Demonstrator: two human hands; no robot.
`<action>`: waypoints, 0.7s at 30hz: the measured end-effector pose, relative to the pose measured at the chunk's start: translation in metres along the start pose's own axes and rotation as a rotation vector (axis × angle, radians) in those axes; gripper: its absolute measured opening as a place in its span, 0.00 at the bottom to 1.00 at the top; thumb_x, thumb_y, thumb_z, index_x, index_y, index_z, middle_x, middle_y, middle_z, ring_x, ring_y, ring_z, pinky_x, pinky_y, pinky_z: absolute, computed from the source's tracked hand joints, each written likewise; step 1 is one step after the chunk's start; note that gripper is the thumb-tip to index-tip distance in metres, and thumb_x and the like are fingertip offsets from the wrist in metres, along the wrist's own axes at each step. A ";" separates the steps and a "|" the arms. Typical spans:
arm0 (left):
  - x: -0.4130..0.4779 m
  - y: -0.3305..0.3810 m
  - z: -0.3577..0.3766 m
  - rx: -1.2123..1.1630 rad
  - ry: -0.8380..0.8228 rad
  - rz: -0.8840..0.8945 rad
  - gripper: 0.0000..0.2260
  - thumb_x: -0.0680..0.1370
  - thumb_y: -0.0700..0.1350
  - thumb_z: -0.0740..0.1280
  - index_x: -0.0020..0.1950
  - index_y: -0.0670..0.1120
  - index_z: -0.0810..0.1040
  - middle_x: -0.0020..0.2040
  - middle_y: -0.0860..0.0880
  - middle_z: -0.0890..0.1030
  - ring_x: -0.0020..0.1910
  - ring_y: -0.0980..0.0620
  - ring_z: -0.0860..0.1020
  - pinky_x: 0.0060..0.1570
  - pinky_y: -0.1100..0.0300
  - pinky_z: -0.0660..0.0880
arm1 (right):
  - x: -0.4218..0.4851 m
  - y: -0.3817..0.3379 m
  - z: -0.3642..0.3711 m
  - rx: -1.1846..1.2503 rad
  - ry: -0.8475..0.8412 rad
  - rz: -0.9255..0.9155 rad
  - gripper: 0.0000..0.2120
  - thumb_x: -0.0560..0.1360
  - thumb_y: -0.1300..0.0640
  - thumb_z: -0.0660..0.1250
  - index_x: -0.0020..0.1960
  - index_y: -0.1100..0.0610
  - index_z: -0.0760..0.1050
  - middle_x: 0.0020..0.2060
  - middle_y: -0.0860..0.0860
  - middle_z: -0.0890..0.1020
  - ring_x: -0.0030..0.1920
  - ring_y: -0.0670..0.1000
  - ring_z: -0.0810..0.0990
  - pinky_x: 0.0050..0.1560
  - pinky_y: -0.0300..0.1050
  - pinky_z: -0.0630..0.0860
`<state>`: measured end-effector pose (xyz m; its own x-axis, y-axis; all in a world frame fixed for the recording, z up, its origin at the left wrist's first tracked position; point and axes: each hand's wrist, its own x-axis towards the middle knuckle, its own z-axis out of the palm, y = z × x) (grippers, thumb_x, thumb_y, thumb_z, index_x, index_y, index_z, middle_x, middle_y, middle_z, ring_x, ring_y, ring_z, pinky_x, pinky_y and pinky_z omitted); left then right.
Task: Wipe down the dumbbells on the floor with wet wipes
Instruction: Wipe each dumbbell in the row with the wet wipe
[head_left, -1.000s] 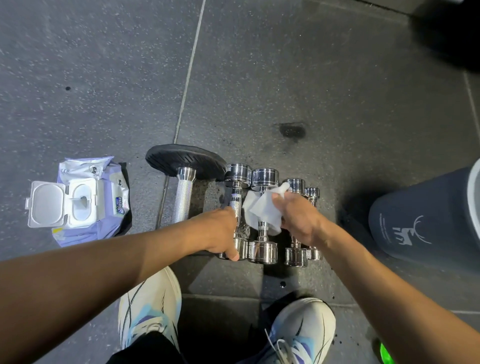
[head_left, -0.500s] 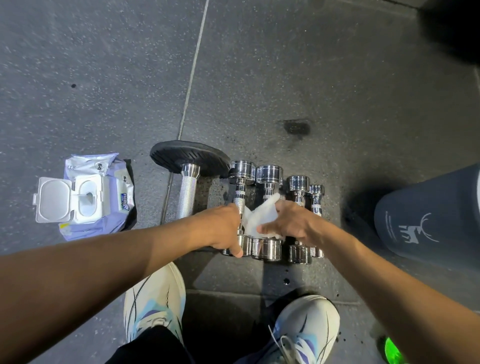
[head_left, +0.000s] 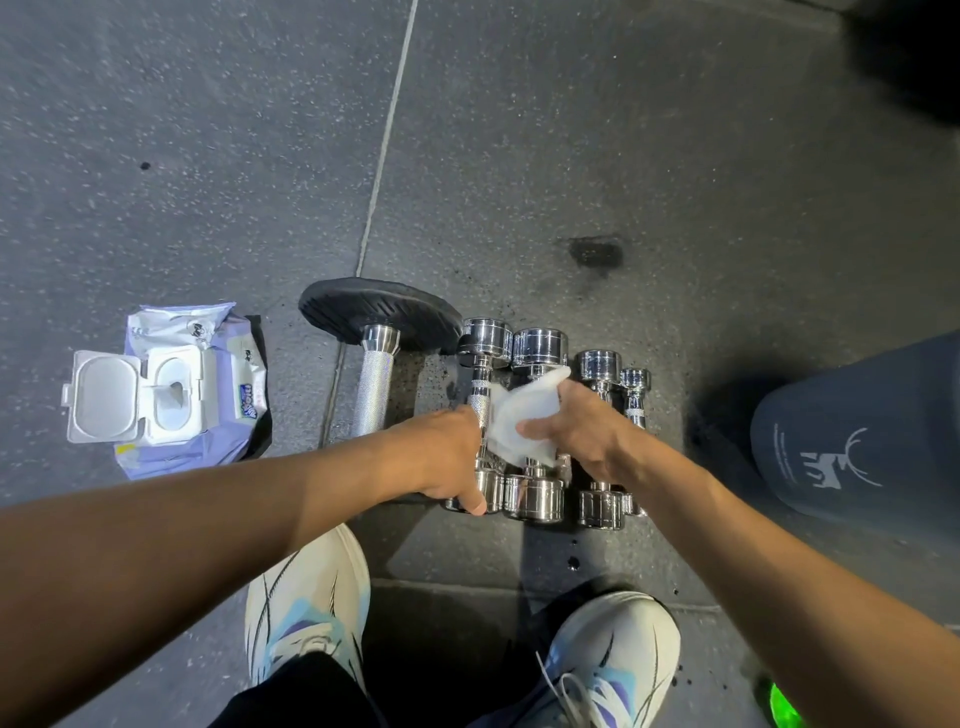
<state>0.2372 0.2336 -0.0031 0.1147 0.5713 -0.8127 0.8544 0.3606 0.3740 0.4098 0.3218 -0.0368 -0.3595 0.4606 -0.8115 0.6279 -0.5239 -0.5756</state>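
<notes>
Several chrome dumbbells lie side by side on the dark rubber floor. My left hand (head_left: 451, 457) grips the leftmost chrome dumbbell (head_left: 485, 338) at its handle and near end. My right hand (head_left: 582, 436) holds a white wet wipe (head_left: 524, 415) pressed around the handle of the second chrome dumbbell (head_left: 539, 348). Two smaller chrome dumbbells (head_left: 600, 364) lie to the right, partly hidden by my right hand. A bar with a black weight plate (head_left: 379, 312) lies left of the row.
An open pack of wet wipes (head_left: 171, 395) lies on the floor at the left, lid flipped up. A dark grey bin (head_left: 857, 431) stands at the right. My two white shoes (head_left: 306, 608) are below the dumbbells. A green object (head_left: 784, 709) shows at the bottom right.
My right hand has slid the wipe back up along the second dumbbell's handle after moving it down toward the near end. My left hand stays on the leftmost dumbbell.
</notes>
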 end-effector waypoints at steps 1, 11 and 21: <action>0.000 0.000 0.000 -0.004 0.000 0.002 0.38 0.69 0.54 0.81 0.68 0.40 0.65 0.62 0.44 0.75 0.53 0.48 0.72 0.49 0.55 0.73 | 0.001 0.002 0.002 0.065 0.048 -0.038 0.17 0.75 0.66 0.72 0.62 0.60 0.72 0.59 0.57 0.81 0.60 0.61 0.81 0.55 0.54 0.83; 0.001 0.000 0.002 0.000 -0.001 -0.007 0.41 0.69 0.54 0.80 0.72 0.38 0.63 0.65 0.42 0.75 0.60 0.44 0.75 0.49 0.56 0.72 | -0.005 0.009 -0.002 0.355 -0.081 0.120 0.21 0.77 0.73 0.65 0.69 0.66 0.70 0.63 0.63 0.80 0.55 0.59 0.83 0.43 0.48 0.82; -0.002 0.001 0.000 -0.011 -0.009 -0.008 0.40 0.70 0.53 0.80 0.72 0.39 0.62 0.64 0.43 0.75 0.53 0.48 0.72 0.46 0.56 0.70 | -0.015 0.004 0.002 -0.348 -0.022 0.129 0.28 0.74 0.63 0.74 0.71 0.63 0.68 0.61 0.56 0.80 0.58 0.55 0.80 0.58 0.44 0.80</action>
<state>0.2378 0.2333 -0.0013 0.1125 0.5618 -0.8196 0.8498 0.3731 0.3724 0.4164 0.3115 -0.0265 -0.2750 0.3889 -0.8793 0.8646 -0.3001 -0.4031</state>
